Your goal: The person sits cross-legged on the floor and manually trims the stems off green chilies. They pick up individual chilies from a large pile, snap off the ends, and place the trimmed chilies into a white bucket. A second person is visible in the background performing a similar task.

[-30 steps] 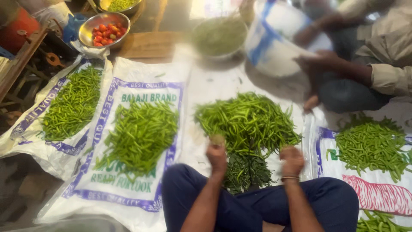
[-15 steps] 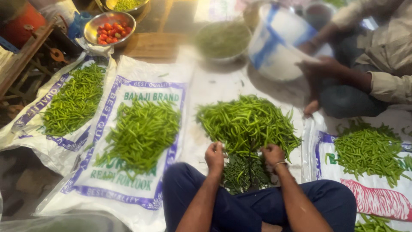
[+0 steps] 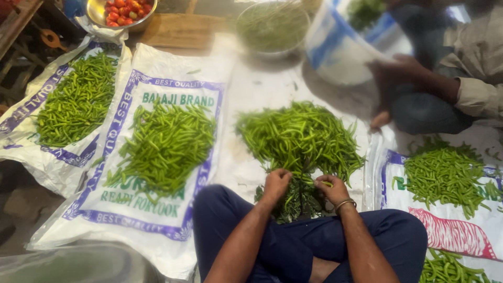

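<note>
The person sits cross-legged in dark blue trousers at the near edge of a white sheet (image 3: 262,89), with both hands down at the near rim of the middle pile of green chillies (image 3: 298,136). The left hand (image 3: 276,183) is curled with its fingers together in the pods, though what it pinches cannot be told. The right hand (image 3: 331,188), a metal bangle (image 3: 346,203) on its wrist, is closed on a single green chilli (image 3: 325,183). Between the hands and the knees lies a darker heap of stalks and leaves (image 3: 293,202). Bare sheet shows left of the pile and beyond it, up to the far bowl; to the right the sheet meets the edge of a printed sack almost at once. Four heaps of chillies are fully in view: one on the far-left sack (image 3: 21,118), one on the large printed sack (image 3: 126,220) beside it, the middle one on the sheet, and one on the right-hand sack (image 3: 456,230) with a tiger picture; a fifth shows partly at the bottom right corner. At the far edge stand a metal bowl of red tomatoes (image 3: 121,10) on a wooden board (image 3: 181,31), and a mesh-covered bowl of greens (image 3: 272,26). Another person, seated at the upper right, holds a tilted white and blue sack (image 3: 340,47).
</note>
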